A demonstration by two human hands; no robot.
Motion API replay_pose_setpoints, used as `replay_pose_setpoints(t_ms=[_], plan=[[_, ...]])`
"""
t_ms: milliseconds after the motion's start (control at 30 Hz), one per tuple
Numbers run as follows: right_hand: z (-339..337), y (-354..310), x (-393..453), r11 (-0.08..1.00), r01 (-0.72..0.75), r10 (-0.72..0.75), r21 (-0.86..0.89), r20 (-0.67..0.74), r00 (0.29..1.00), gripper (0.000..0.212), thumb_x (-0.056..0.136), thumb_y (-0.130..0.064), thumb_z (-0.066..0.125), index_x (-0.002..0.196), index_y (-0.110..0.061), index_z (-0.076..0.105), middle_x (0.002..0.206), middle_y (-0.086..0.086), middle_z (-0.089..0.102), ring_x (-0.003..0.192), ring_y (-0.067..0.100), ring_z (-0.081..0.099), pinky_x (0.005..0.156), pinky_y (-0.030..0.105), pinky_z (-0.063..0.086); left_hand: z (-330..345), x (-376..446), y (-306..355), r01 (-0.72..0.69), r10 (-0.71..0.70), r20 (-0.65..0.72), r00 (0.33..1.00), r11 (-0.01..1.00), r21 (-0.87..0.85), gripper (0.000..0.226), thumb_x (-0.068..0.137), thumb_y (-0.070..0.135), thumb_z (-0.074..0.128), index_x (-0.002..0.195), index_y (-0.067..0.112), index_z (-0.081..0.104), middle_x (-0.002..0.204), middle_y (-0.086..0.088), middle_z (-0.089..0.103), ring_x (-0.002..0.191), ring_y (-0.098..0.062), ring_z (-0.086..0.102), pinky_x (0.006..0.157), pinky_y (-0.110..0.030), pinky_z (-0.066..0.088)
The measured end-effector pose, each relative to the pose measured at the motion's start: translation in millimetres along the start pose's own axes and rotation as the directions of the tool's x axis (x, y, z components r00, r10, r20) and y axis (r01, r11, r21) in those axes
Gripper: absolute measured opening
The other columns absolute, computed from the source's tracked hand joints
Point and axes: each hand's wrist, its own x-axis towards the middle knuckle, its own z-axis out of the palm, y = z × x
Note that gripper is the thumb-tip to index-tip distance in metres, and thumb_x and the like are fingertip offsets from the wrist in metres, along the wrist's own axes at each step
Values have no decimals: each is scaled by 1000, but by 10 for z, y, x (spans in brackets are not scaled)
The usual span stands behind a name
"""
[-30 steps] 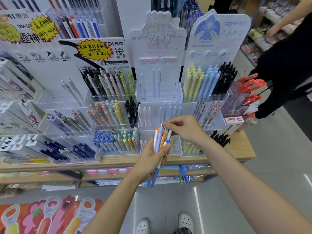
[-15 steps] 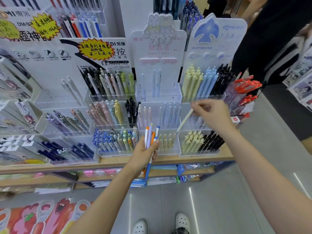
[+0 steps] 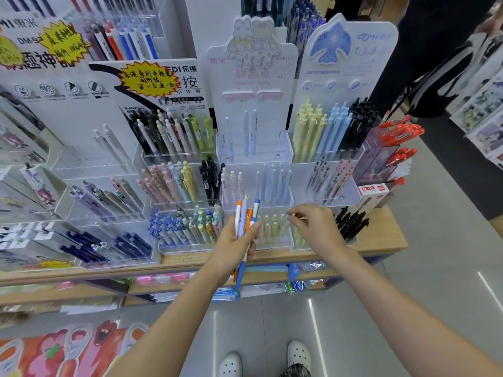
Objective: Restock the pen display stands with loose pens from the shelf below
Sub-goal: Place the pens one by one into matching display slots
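My left hand (image 3: 234, 247) grips a bundle of loose pens (image 3: 246, 214), orange, lilac and blue-and-white, upright in front of the clear acrylic stand with the bunny header (image 3: 253, 66). My right hand (image 3: 317, 227) pinches the top of a pale yellow pen (image 3: 285, 225). That pen is tilted into the bottom tier (image 3: 272, 242), beside several other pale yellow pens. To the right stands the stand with the bird header (image 3: 349, 50), holding yellow, light blue and black pens.
The stands sit on a wooden shelf (image 3: 386, 240); a lower shelf (image 3: 266, 269) holds blue and pink packets. Red pens (image 3: 400, 134) fill a holder at the right end. A person in black (image 3: 435, 50) stands at the right. My white shoes (image 3: 299, 355) are on the grey floor.
My right hand drew a pale yellow pen out of the bundle, carried it to the right, then lowered it into the bottom tier. My left hand kept hold of the remaining pens.
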Motion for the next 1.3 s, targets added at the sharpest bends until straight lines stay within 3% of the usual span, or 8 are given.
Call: replay_pose_setpoints(t_ms=[300, 467, 600, 867, 967, 1067, 1167, 1300], plan=[[95, 118, -20, 998, 23, -17, -64, 94, 995, 14, 88, -15, 71, 100, -14, 77, 97, 0, 73, 82, 7, 61, 85, 22, 50, 5, -19, -23, -10, 10, -10, 1000, 1000, -3, 17, 101, 24, 58, 108, 11, 51, 81, -11, 49, 56, -17, 45, 52, -27, 44], [220, 80, 36, 993, 25, -9, -115, 134, 991, 15, 89, -6, 68, 101, -12, 77, 100, 1, 65, 90, 15, 60, 85, 20, 45, 27, -30, -15, -16, 16, -15, 1000, 1000, -3, 16, 101, 24, 58, 106, 11, 50, 78, -8, 50, 54, -15, 46, 52, -25, 44], [285, 1, 62, 992, 20, -9, -123, 93, 996, 24, 89, 1, 61, 101, -14, 76, 102, 1, 70, 91, 16, 65, 87, 29, 53, 19, -35, -9, -18, 18, -12, 1000, 1000, 2, 16, 101, 25, 58, 106, 12, 50, 76, -6, 50, 56, -16, 46, 53, -27, 45], [186, -73, 59, 985, -71, 93, -158, 137, 986, 25, 90, -5, 61, 105, -19, 74, 103, -4, 67, 90, 11, 64, 81, 25, 52, -8, -96, 37, -28, 27, 52, 998, 999, 19, 16, 101, 26, 58, 105, 13, 49, 73, -10, 46, 57, -17, 44, 55, -27, 43], [44, -349, 117, 967, -201, 195, 159, 52, 979, 14, 93, -23, 64, 104, -21, 74, 94, -9, 70, 83, 9, 67, 76, 22, 54, -29, -170, 69, -16, 21, 176, 984, 1000, -25, 13, 102, 23, 56, 103, 14, 47, 66, -5, 45, 53, -16, 41, 52, -25, 40], [-87, -678, 240, 718, -436, 271, 543, 359, 893, 29, 95, -37, 60, 104, -14, 75, 95, 1, 75, 91, 16, 71, 79, 24, 58, -19, -202, 111, 0, 26, 260, 965, 995, -99, 12, 103, 21, 55, 110, 14, 49, 74, -5, 46, 52, -15, 40, 50, -23, 39], [-125, -819, 262, 707, -473, 186, 525, 508, 841, 30, 95, -38, 59, 101, -14, 76, 97, 11, 75, 89, 13, 70, 76, 20, 54, -44, -189, 145, 13, 26, 270, 962, 990, -143, 23, 102, 21, 55, 124, 16, 50, 75, -5, 46, 52, -15, 40, 50, -25, 38], [-98, -794, 285, 718, -450, 201, 531, 461, 864, 18, 90, -32, 67, 98, -19, 78, 95, 2, 76, 85, 6, 64, 78, 22, 53, -131, -184, 160, -10, 52, 312, 949, 991, -135, 15, 98, 28, 60, 112, 25, 53, 81, -14, 43, 54, -18, 40, 51, -27, 39]])
